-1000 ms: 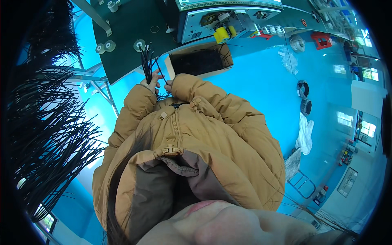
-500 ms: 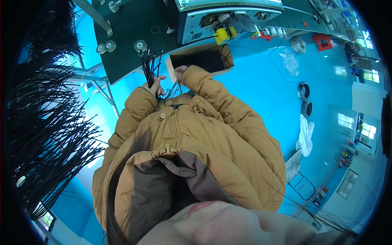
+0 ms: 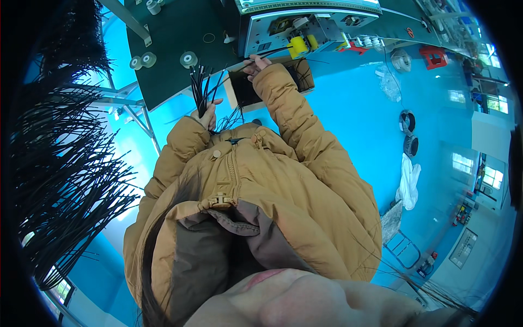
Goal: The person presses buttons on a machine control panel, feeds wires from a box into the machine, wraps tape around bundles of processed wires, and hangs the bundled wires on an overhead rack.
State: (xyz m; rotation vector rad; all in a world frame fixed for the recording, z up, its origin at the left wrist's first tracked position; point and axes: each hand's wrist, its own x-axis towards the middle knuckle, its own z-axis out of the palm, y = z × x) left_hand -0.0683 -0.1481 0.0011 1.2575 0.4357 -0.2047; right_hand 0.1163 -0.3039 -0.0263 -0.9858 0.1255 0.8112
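My left hand (image 3: pixel 206 115) is closed round a bundle of thin black wires (image 3: pixel 200 90), whose upper ends fan out above the fist. Their thinner lower ends trail beside it, near my jacket. Farther forward, my right hand (image 3: pixel 256 66) pinches a single black wire (image 3: pixel 275 52) between its fingertips. One end of that wire points toward the yellow rollers (image 3: pixel 298 47) on the machine (image 3: pixel 267 34); whether it touches them I cannot tell. Below this hand and partly hidden by my sleeve stands a cardboard box (image 3: pixel 232 92) with dark contents.
The dark green bench (image 3: pixel 169 82) carries several tape rolls (image 3: pixel 188 59) and a metal post. Many black wires (image 3: pixel 71 180) hang in a dense mass at my left. On the blue floor to the right lie clear plastic (image 3: pixel 389 82), a red stool (image 3: pixel 433 56) and a white cloth (image 3: pixel 407 180).
My right hand has moved forward, from beside the box's near left edge up to the front of the machine, and a wire now shows in it. My left hand has stayed nearly in place.
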